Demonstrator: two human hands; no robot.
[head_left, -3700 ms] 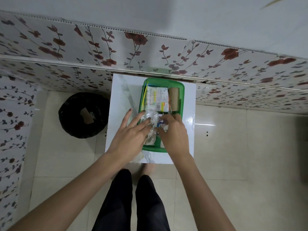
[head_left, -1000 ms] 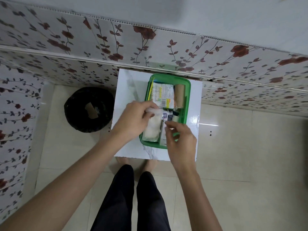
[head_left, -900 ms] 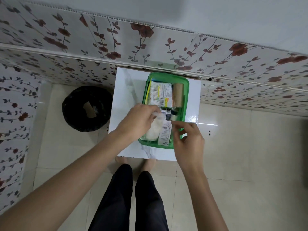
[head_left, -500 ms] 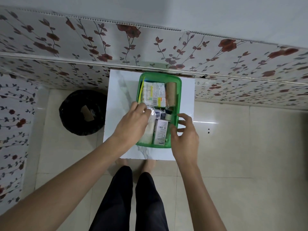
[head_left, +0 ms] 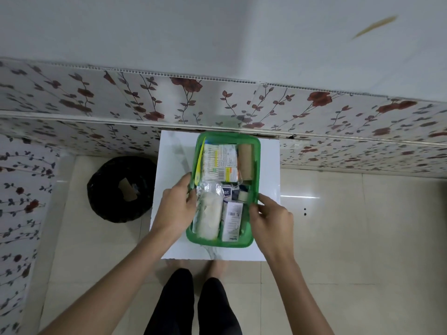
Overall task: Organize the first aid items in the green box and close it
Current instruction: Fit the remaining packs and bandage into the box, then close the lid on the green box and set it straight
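Observation:
The green box (head_left: 257, 151) stands open on a small white table (head_left: 174, 155). Inside lie a large printed packet (head_left: 219, 162), a brown bandage roll (head_left: 246, 160), a yellow strip along the left wall, a clear bag of white cotton (head_left: 209, 213) and a narrow white carton (head_left: 232, 220). My left hand (head_left: 175, 209) grips the box's left wall, thumb over the rim. My right hand (head_left: 272, 220) holds the box's right wall with curled fingers. No lid is in view.
A black waste basket (head_left: 121, 188) with scraps in it stands on the tiled floor left of the table. A flower-patterned wall runs right behind the table. My legs and feet are below the table's near edge.
My left hand has let go of the cotton bag and moved to the box's left wall. My right hand has closed onto the right wall. The white carton now lies flat in the box.

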